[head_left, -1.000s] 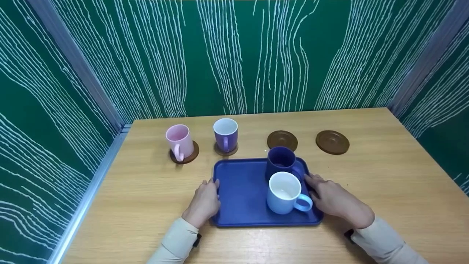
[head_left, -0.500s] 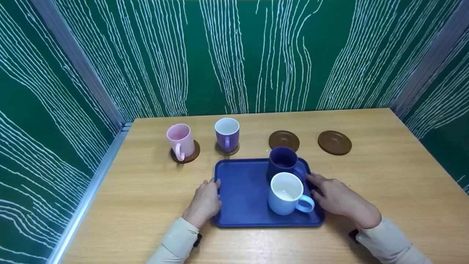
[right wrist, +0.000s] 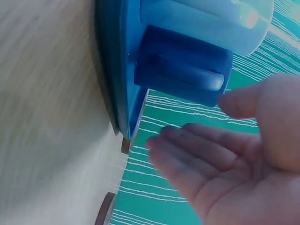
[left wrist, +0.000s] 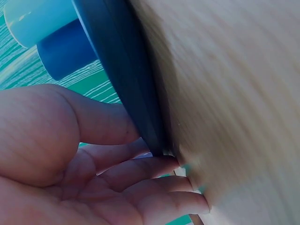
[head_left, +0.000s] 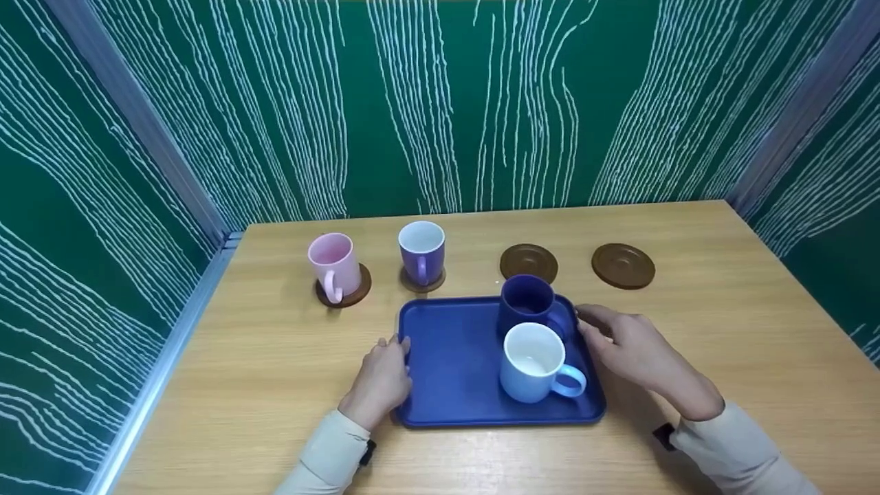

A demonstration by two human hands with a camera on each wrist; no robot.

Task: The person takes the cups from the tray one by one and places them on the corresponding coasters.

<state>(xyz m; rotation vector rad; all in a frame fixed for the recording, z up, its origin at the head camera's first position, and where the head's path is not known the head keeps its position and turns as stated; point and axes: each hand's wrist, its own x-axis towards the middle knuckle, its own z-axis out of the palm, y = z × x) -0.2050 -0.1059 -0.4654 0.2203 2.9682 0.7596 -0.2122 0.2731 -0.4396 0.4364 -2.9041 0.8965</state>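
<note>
A dark blue tray lies on the wooden table, carrying a navy mug and, nearer me, a light blue mug with its handle to the right. At the tray's left edge my left hand grips the rim; the left wrist view has the thumb against one side and fingertips at the other. My right hand is off the tray's right edge, beside the navy mug's handle. Its fingers are extended and the thumb is apart from them, holding nothing in the right wrist view.
Along the back, a pink mug and a purple mug stand on coasters. Two bare brown coasters, one behind the navy mug and another farther right, lie on the table. Green patterned panels enclose the table's back and sides.
My right hand has let go of the tray's right rim and risen, moving slightly away with fingers extending. My left hand, the tray and the mugs have kept their places.
</note>
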